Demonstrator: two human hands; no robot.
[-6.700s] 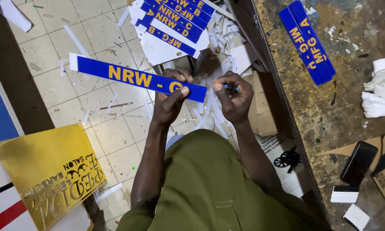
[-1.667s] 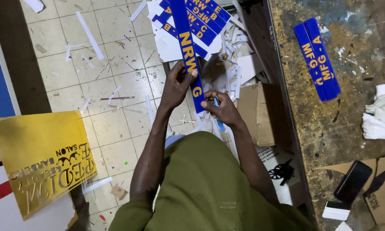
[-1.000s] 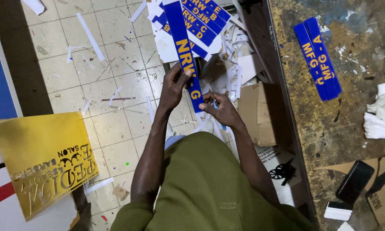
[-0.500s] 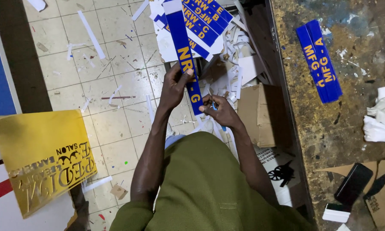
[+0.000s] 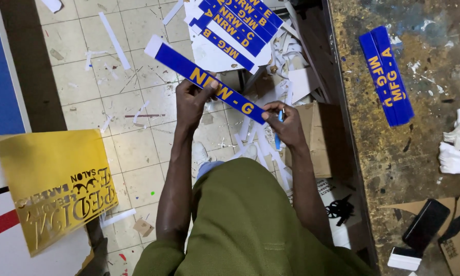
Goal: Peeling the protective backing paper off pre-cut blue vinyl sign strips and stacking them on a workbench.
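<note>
blue strip with yellow lettering and a white backing end is held slantwise above the tiled floor, white tip far left, near end by the right hand. left hand is clamped on the strip's middle, thumb over the face. right hand pinches the strip's near end and also holds a small blue-handled knife, fingers closed on both. judged step: trimming or freeing that end; the next move would call for a steady blade at the edge with the left hand holding tension. stack of like blue strips lies far, on white sheets. two more blue strips lie side by side on the stained bench, right. yellow cut-out sign lies near left. brown carton sits beside the right hand. white offcuts litter the floor.
</note>
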